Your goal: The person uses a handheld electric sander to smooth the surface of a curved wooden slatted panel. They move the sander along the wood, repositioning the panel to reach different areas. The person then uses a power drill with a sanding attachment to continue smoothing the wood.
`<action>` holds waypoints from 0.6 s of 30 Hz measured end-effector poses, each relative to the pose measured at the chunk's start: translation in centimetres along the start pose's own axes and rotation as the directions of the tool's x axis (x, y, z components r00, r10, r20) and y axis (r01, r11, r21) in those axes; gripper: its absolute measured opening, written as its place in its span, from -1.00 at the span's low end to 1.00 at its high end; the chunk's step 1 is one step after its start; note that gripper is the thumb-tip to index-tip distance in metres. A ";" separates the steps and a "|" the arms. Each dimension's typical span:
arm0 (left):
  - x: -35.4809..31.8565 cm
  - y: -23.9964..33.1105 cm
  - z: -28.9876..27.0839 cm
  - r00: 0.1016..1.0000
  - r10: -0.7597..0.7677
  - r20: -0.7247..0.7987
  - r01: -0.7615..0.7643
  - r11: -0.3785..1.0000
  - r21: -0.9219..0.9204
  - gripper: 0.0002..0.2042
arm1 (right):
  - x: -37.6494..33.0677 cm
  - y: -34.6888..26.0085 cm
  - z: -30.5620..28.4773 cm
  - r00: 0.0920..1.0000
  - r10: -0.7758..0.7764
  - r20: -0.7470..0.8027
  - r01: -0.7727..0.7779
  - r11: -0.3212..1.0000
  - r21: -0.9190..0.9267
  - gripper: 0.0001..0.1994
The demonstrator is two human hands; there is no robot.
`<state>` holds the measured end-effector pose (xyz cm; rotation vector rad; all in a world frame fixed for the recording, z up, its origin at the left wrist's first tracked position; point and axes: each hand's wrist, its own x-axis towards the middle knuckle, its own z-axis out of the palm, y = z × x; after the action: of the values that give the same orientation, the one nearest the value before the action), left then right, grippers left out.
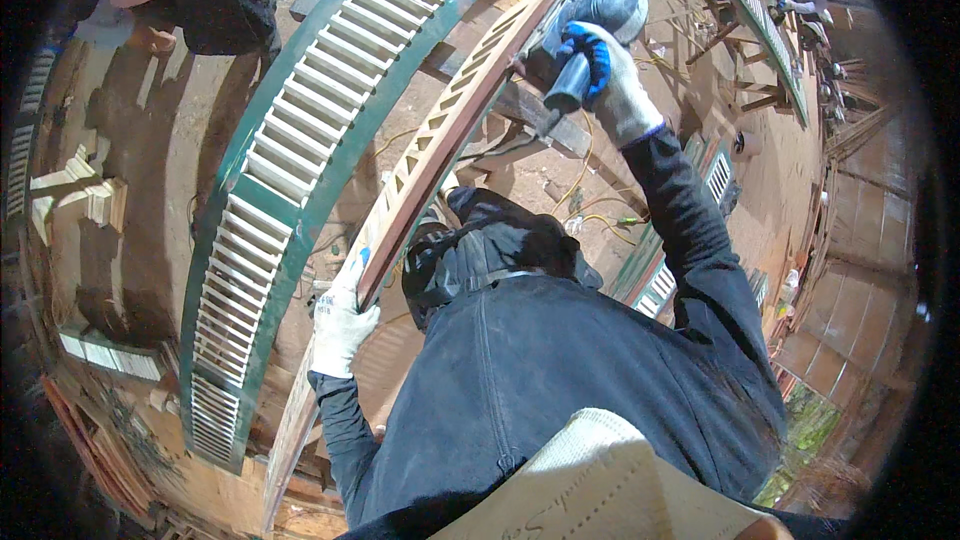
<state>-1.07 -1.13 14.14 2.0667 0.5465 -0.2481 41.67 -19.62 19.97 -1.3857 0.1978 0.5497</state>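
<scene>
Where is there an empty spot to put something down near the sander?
Bare dusty floor lies left of the green louvered shutter. It is crowded around the power sander in the right hand: cables, stacked shutters. The left hand grips the brown shutter.

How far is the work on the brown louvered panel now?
In hand: the right hand presses a blue power sander on the far edge of the brown louvered panel, and the left hand steadies its near end. The rest of that edge lies between both hands. How much is already sanded cannot be told.
</scene>
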 end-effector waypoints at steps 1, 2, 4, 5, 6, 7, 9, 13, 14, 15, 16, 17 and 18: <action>-0.1 0.0 0.0 1.000 0.008 -0.009 -0.008 1.000 0.007 -0.25 | 1.0 1.4 -1.0 1.000 -0.003 -0.022 0.003 0.999 0.031 -0.93; -0.1 0.2 0.0 1.000 0.012 -0.021 -0.011 1.000 0.015 -0.26 | 0.6 0.9 -0.8 0.998 -0.010 0.057 0.005 0.997 0.080 -0.92; -0.2 0.4 0.0 0.999 0.019 -0.046 -0.017 0.999 0.039 -0.27 | 0.2 -0.8 0.6 0.997 -0.056 0.054 0.056 0.998 0.005 -0.92; -0.2 0.0 0.1 0.999 0.022 -0.044 -0.019 0.999 0.050 -0.27 | 0.7 -1.3 0.3 0.982 -0.136 0.131 0.140 0.990 -0.019 -0.91; -0.3 -0.4 0.2 0.999 0.024 -0.048 -0.021 0.998 0.064 -0.27 | 1.8 -2.5 0.5 0.990 -0.097 0.105 0.107 0.990 -0.089 -0.90; -0.3 -0.7 0.3 0.998 0.027 -0.051 -0.023 0.997 0.078 -0.26 | 3.4 -3.6 0.4 0.995 -0.060 0.076 0.071 0.985 -0.157 -0.88; 0.2 -0.2 0.2 0.999 0.035 -0.017 -0.034 0.998 0.048 -0.24 | 8.7 -4.6 -3.3 0.903 -0.300 0.309 0.403 0.841 -0.360 -0.89; 0.4 -0.3 0.1 1.000 0.020 0.016 -0.020 0.999 0.042 -0.23 | 11.0 -7.9 -3.6 0.940 0.040 0.339 0.043 0.971 -0.234 -0.92; 0.3 -0.1 0.0 1.000 0.023 -0.016 -0.022 0.999 0.046 -0.23 | 10.4 -6.5 -3.5 0.942 0.047 0.332 0.016 0.982 -0.186 -0.91; 0.1 0.4 -0.2 0.999 0.029 -0.036 -0.028 0.999 0.046 -0.24 | 9.5 -5.4 -3.6 0.947 0.054 0.317 -0.008 0.990 -0.143 -0.90; -0.3 0.4 -0.4 0.998 0.026 -0.057 -0.023 0.998 0.059 -0.25 | 5.2 -3.3 -1.5 0.954 -0.225 0.199 0.266 0.940 -0.212 -0.88; 0.0 0.5 -0.1 0.996 0.059 -0.060 -0.056 0.997 0.049 -0.25 | 6.5 -2.4 -5.0 0.974 -0.059 0.219 0.082 0.992 -0.096 -0.83; -0.1 0.2 0.2 0.995 0.065 -0.077 -0.062 0.997 0.052 -0.25 | 5.9 -1.4 -5.1 0.984 0.010 0.177 -0.001 0.999 -0.050 -0.83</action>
<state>-1.12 -1.39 14.22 2.1456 0.5259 -0.1447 48.32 -23.19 17.59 -1.3766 0.0446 0.6828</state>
